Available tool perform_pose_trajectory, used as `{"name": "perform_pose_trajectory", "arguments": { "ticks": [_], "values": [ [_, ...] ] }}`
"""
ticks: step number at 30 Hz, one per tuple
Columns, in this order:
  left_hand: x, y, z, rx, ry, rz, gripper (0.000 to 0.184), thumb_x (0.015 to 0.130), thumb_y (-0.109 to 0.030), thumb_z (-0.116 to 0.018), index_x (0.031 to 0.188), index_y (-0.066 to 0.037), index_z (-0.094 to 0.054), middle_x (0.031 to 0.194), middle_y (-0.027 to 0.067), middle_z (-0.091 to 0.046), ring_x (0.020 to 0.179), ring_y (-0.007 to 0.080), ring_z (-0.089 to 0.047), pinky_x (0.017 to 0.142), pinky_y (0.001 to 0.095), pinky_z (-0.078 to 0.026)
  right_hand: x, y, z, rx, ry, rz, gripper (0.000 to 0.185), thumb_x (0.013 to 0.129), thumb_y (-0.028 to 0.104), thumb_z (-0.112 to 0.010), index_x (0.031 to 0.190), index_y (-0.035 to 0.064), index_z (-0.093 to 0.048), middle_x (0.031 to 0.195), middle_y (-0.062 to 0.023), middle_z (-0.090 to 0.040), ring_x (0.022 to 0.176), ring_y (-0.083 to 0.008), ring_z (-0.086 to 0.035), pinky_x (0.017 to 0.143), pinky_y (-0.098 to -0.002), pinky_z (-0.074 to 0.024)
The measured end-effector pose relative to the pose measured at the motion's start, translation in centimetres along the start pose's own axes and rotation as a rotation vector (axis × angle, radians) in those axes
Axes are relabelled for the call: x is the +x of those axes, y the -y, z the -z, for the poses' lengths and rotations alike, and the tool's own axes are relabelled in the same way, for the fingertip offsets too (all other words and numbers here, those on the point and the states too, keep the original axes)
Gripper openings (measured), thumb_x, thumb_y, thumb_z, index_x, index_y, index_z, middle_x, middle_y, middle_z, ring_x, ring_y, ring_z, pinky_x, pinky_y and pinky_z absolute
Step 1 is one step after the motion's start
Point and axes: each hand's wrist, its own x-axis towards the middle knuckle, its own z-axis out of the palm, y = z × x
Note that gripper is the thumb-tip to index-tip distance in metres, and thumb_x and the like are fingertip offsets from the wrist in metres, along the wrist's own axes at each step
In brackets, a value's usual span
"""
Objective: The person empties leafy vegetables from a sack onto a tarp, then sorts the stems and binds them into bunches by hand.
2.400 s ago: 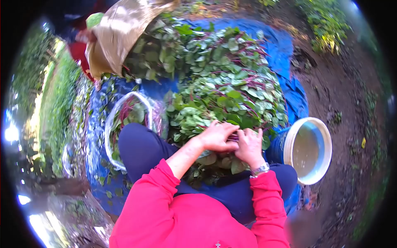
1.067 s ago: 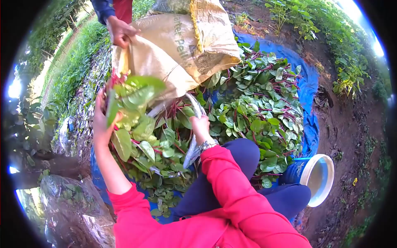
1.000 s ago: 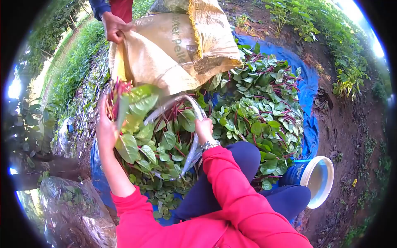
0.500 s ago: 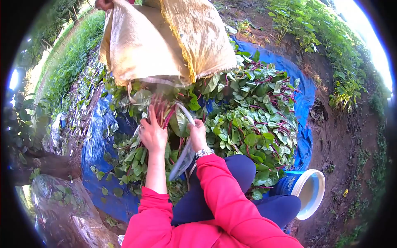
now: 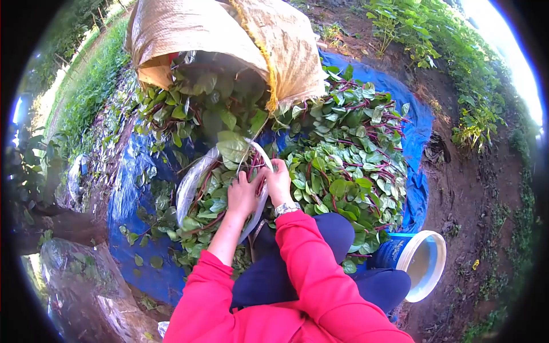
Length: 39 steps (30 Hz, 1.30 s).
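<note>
A bunch of leafy greens with reddish-purple stems (image 5: 251, 166) stands in front of me, with a whitish plastic strip or bag edge (image 5: 197, 180) looped around it. My left hand (image 5: 242, 197) is closed at the stems, its fingertips partly hidden among them. Beside it, almost touching, my right hand (image 5: 278, 182) pinches the plastic near the stems. Just beyond my hands, the mouth of a tan woven sack (image 5: 194, 28) with a yellow frayed edge hangs tilted toward me, and more leafy greens (image 5: 211, 94) show at its opening.
Piles of the same greens (image 5: 354, 171) lie on a blue tarp (image 5: 414, 108) to the right. A blue-and-white bucket (image 5: 428, 266) lies tipped at my right knee. Clear plastic (image 5: 80, 274) is at the lower left. Bare soil and plants surround the tarp.
The sack has tilted up, and its opening now shows greens inside. My left hand has moved right and down, closing at the stems next to my right hand. The plastic loop has spread wider.
</note>
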Motion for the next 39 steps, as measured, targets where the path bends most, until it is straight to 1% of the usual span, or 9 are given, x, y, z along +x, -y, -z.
{"name": "perform_pose_trajectory", "arguments": {
  "ticks": [3,4,8,17,25,29,33,35,39],
  "values": [
    [-0.6,1.5,1.5,-0.15,0.028,-0.071,0.075,0.067,-0.019,-0.07,0.134,-0.029,-0.037,0.105,0.0205,-0.044,0.09,0.0391,-0.055,0.078,0.0443,-0.048,-1.1,-0.8,-0.9,-0.563,0.02,-0.233,0.056,0.083,0.041,-0.057,0.121,0.0011,-0.044,0.106,-0.0151,-0.058,0.089,-0.0253,-0.061,0.067,-0.0307,-0.0518],
    [-0.9,1.8,2.4,-0.198,0.089,-0.073,0.087,0.063,-0.022,-0.075,0.138,-0.028,-0.031,0.111,0.0202,-0.044,0.096,0.0387,-0.055,0.084,0.0426,-0.046,-1.4,-0.6,-0.5,-0.429,0.224,-0.348,0.077,0.083,0.055,-0.048,0.127,-0.007,-0.035,0.115,-0.0295,-0.052,0.105,-0.0422,-0.054,0.085,-0.0413,-0.0479],
    [-3.2,4.6,3.3,-0.408,-0.039,-0.13,0.09,0.067,-0.034,-0.074,0.141,-0.031,-0.022,0.13,0.0161,-0.036,0.11,0.0362,-0.049,0.09,0.0439,-0.043,-1.9,-3.7,-0.9,-0.355,0.45,-0.079,0.048,0.082,0.022,-0.056,0.117,-0.006,-0.039,0.104,-0.0291,-0.058,0.097,-0.0402,-0.058,0.074,-0.0442,-0.0505],
    [-8.5,3.1,0.1,-0.093,0.078,-0.01,0.074,0.078,-0.051,-0.059,0.141,-0.035,-0.023,0.124,0.017,-0.037,0.096,0.0438,-0.05,0.074,0.0514,-0.05,-11.4,-0.4,2.2,-0.586,0.34,0.19,0.02,0.084,0.015,-0.047,0.095,0.0,-0.04,0.061,-0.0228,-0.06,0.049,-0.0364,-0.06,0.056,-0.0477,-0.0503],
    [-3.1,0.0,-0.9,-0.179,0.273,0.128,0.063,0.085,-0.036,-0.048,0.141,-0.039,-0.018,0.135,0.0176,-0.032,0.112,0.0472,-0.044,0.088,0.0548,-0.043,-9.3,1.2,1.4,-0.569,0.094,0.123,0.03,0.08,0.018,-0.051,0.101,-0.0009,-0.041,0.08,-0.0314,-0.06,0.078,-0.0482,-0.059,0.072,-0.055,-0.046],
    [-4.2,1.1,3.8,-0.121,0.446,0.152,0.062,0.086,-0.047,-0.047,0.141,-0.034,-0.023,0.133,0.0179,-0.038,0.122,0.04,-0.04,0.099,0.0508,-0.035,-11.1,2.6,2.6,-0.496,-0.004,0.462,0.062,0.074,0.018,-0.068,0.123,-0.0016,-0.034,0.104,-0.025,-0.053,0.093,-0.0382,-0.058,0.079,-0.0424,-0.048],
    [-4.5,0.3,10.1,-0.032,0.189,0.06,0.054,0.081,-0.046,-0.056,0.127,-0.018,-0.048,0.12,0.0163,-0.053,0.11,0.0338,-0.052,0.091,0.0465,-0.043,-15.9,9.2,11.3,0.005,0.144,0.549,0.051,0.08,0.005,-0.063,0.124,0.0029,-0.038,0.101,-0.0107,-0.055,0.085,-0.0174,-0.058,0.07,-0.0299,-0.049],
    [-4.0,-1.4,12.7,-0.057,-0.083,-0.138,0.042,0.082,-0.036,-0.058,0.118,-0.013,-0.055,0.106,0.0151,-0.059,0.099,0.0313,-0.057,0.084,0.0418,-0.046,-15.8,8.5,17.0,-0.175,-0.045,0.79,0.046,0.08,0.0,-0.06,0.122,0.0049,-0.042,0.101,-0.0087,-0.055,0.085,-0.0166,-0.058,0.068,-0.0289,-0.0492],
    [0.1,-9.9,17.4,-0.036,-0.099,-0.431,0.043,0.083,-0.034,-0.057,0.121,-0.014,-0.052,0.105,0.0114,-0.058,0.097,0.0299,-0.057,0.084,0.0398,-0.046,-15.2,3.0,29.3,-0.479,-0.289,0.468,0.043,0.077,0.006,-0.064,0.116,0.0063,-0.047,0.092,-0.011,-0.058,0.08,-0.0261,-0.06,0.067,-0.0358,-0.0503]
  ]
}}
